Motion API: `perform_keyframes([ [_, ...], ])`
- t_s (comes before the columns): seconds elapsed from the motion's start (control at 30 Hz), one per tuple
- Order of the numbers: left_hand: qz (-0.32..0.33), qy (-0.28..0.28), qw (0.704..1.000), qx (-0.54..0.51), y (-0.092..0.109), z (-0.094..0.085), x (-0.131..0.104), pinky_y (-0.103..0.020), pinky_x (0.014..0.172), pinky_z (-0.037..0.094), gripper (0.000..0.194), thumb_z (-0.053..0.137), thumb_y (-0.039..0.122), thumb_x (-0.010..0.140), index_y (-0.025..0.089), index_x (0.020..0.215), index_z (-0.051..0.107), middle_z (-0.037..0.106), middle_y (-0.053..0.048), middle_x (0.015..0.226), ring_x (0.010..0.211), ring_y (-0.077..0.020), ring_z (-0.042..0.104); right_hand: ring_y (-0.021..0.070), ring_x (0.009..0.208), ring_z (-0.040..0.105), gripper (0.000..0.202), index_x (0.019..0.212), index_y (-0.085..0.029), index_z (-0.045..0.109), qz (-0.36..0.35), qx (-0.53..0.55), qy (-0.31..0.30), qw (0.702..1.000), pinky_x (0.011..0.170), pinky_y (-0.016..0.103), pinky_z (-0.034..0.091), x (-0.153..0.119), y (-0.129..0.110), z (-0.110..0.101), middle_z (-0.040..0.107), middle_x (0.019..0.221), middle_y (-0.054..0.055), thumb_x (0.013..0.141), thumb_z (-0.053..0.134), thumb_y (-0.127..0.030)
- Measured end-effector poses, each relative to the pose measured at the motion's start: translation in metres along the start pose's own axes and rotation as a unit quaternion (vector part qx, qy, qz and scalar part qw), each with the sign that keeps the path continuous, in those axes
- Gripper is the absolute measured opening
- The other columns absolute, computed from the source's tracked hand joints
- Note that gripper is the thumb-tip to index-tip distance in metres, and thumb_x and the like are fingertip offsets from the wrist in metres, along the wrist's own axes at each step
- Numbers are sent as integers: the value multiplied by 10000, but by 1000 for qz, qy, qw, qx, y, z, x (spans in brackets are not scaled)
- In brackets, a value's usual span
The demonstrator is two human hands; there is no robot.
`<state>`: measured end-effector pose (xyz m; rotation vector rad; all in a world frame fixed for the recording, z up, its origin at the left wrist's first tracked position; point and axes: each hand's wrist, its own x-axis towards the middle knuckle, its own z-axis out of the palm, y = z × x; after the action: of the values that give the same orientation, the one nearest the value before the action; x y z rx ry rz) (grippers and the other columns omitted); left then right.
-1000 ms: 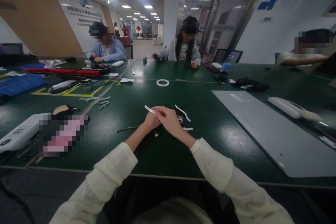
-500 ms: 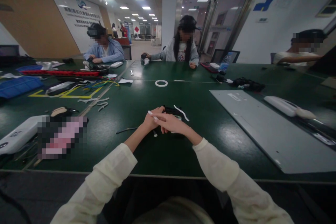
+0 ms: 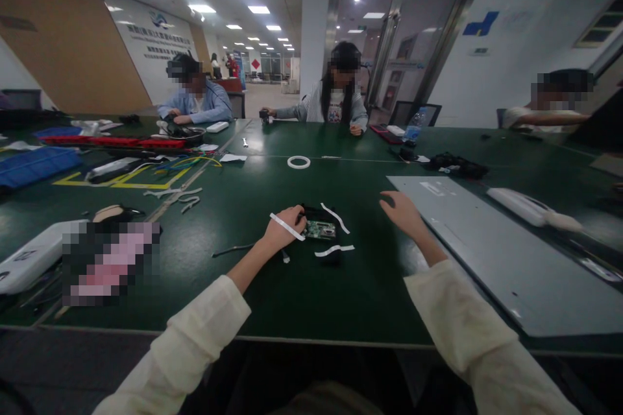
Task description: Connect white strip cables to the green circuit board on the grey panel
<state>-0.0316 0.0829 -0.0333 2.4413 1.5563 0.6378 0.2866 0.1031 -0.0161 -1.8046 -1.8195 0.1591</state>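
My left hand (image 3: 285,228) is closed at the left edge of a green circuit board (image 3: 321,229), its fingertips partly hidden behind the knuckles. A strip of white tape (image 3: 287,225) lies across the back of that hand. Black parts or cable (image 3: 315,213) sit along the board's far side. One more white strip (image 3: 335,218) lies just right of the board, and another white strip (image 3: 335,251) rests on a small dark piece nearer to me. To the right, my right hand (image 3: 403,213) hovers near the grey panel's left edge, thumb and fingers apart, holding nothing.
A large grey panel (image 3: 487,259) covers the table's right side. Ahead lies a white tape ring (image 3: 298,162). A dark cable (image 3: 233,250) runs left of the board. White strips (image 3: 175,192), a pink item (image 3: 114,262) and a blue tray (image 3: 39,167) are leftward. Co-workers sit across.
My right hand has left my left hand and moved right, its fingers apart. The tape strip now lies across my left hand's back, and the circuit board is uncovered.
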Motion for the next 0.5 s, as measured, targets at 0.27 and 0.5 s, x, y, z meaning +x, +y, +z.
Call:
perform_keyframes([
  [0.27, -34, -6, 997, -74, -2, -6, 0, -218, 545, 395, 250, 495, 310, 837, 169, 1041, 530, 615, -6, 744, 616, -129, 575, 237, 1091, 517, 413, 1190, -96, 532, 17, -140, 35, 989, 954, 359, 376, 2, 98, 19, 566, 1176, 146, 834, 426, -276],
  [0.5, -57, -9, 995, -80, -6, -9, -1, -228, 516, 378, 312, 529, 365, 806, 173, 1052, 521, 611, -20, 721, 604, -152, 580, 224, 1036, 559, 380, 1099, -115, 611, 43, -113, 42, 992, 918, 335, 402, 3, 88, 18, 608, 1126, 118, 818, 437, -303],
])
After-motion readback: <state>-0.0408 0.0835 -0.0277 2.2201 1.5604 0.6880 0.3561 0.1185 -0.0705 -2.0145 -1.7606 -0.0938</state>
